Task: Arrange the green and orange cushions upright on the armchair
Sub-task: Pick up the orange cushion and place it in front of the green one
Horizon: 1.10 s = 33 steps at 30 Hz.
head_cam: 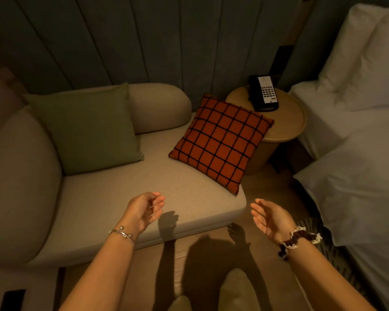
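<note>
A plain green cushion (88, 129) leans upright in the back left corner of the beige armchair (121, 198). An orange cushion with a black grid (220, 142) rests tilted at the seat's right end, its top against the round side table. My left hand (144, 209) hovers over the seat's front edge, fingers apart and holding nothing. My right hand (270, 218) hangs beyond the seat's front right corner, palm inward, fingers spread and holding nothing. Both hands are well short of the cushions.
A round wooden side table (285, 129) carrying a black phone (263, 93) stands right of the armchair. A bed with white linen (357, 142) fills the right side. A padded panelled wall (144, 41) rises behind. Wooden floor lies below my arms.
</note>
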### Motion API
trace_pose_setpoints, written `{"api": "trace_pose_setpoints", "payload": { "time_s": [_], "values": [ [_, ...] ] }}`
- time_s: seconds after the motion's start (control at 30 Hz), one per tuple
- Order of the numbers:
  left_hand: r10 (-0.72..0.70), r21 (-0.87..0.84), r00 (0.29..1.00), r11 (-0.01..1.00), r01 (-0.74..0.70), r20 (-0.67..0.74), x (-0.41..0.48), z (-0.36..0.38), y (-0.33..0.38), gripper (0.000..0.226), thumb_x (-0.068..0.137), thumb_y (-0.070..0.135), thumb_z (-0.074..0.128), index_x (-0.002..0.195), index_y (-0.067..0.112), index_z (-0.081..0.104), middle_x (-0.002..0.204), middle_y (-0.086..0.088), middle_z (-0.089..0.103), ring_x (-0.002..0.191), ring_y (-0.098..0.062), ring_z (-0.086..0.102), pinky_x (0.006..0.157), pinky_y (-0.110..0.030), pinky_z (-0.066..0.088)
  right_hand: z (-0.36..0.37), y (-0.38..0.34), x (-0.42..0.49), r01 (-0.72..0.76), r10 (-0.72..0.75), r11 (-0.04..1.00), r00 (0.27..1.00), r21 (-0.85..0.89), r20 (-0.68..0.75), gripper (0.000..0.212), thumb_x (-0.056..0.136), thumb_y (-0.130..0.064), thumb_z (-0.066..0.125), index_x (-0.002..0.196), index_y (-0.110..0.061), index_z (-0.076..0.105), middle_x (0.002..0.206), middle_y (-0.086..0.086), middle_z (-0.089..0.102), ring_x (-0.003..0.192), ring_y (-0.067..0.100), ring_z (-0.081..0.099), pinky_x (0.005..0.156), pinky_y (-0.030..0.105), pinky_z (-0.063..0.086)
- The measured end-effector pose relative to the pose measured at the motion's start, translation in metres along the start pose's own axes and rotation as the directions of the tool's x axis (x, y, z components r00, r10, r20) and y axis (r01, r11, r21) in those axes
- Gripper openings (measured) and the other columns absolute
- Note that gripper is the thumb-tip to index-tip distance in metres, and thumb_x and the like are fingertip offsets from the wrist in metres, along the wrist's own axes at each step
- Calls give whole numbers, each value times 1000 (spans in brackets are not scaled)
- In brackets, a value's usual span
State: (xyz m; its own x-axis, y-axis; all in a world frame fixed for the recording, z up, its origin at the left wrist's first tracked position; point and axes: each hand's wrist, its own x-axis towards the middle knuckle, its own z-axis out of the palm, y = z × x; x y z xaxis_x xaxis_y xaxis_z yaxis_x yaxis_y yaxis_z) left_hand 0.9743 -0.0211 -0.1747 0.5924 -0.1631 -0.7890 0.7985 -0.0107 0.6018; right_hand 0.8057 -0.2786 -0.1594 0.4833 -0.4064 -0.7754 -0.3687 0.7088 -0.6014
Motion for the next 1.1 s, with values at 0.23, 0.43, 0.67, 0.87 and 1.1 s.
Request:
{"api": "trace_pose_setpoints", "payload": {
  "time_s": [0.23, 0.43, 0.67, 0.87, 1.1],
  "values": [
    [56, 65, 998, 996, -56, 2, 22, 108, 27, 19, 91, 11, 39, 82, 15, 56, 50, 4, 68, 74, -12, 57, 67, -25, 43, -53, -80, 40, 7, -9, 996, 1000, -88, -14, 35, 97, -19, 45, 129, -5, 51, 123, 11, 58, 93, 19, 61, 73, 25, 48],
    [100, 126, 995, 987, -101, 15, 38, 178, 47, 19, 91, 12, 41, 83, 16, 57, 66, 1, 67, 74, -12, 57, 67, -25, 44, -76, -138, 87, -14, 13, 991, 1000, -132, -12, 11, 95, -17, 49, 93, -12, 58, 89, 5, 62, 79, 16, 59, 69, 26, 47],
    [165, 263, 986, 951, -162, 11, 86, 217, 97, 19, 91, 12, 42, 85, 17, 58, 51, 9, 69, 73, -12, 59, 71, -26, 44, -56, -179, 145, -31, 29, 989, 999, -147, -15, 26, 96, -21, 48, 119, -9, 55, 120, 13, 60, 114, 25, 57, 91, 31, 42],
    [222, 422, 971, 874, -239, 89, 151, 251, 139, 11, 88, 10, 47, 89, 18, 55, 76, 3, 67, 60, -5, 59, 63, -20, 43, -41, -201, 209, -19, 17, 986, 1000, -167, -13, 50, 94, -27, 52, 140, -8, 42, 140, 16, 49, 129, 29, 48, 100, 35, 39],
    [256, 526, 965, 813, -249, 62, 254, 273, 142, 11, 87, 15, 52, 81, 25, 53, 83, 5, 54, 75, -7, 51, 65, -23, 39, -28, -201, 304, -42, 47, 945, 999, -324, 5, 69, 88, -40, 59, 146, -14, 32, 140, 9, 44, 121, 25, 52, 102, 36, 39]
  ]
}}
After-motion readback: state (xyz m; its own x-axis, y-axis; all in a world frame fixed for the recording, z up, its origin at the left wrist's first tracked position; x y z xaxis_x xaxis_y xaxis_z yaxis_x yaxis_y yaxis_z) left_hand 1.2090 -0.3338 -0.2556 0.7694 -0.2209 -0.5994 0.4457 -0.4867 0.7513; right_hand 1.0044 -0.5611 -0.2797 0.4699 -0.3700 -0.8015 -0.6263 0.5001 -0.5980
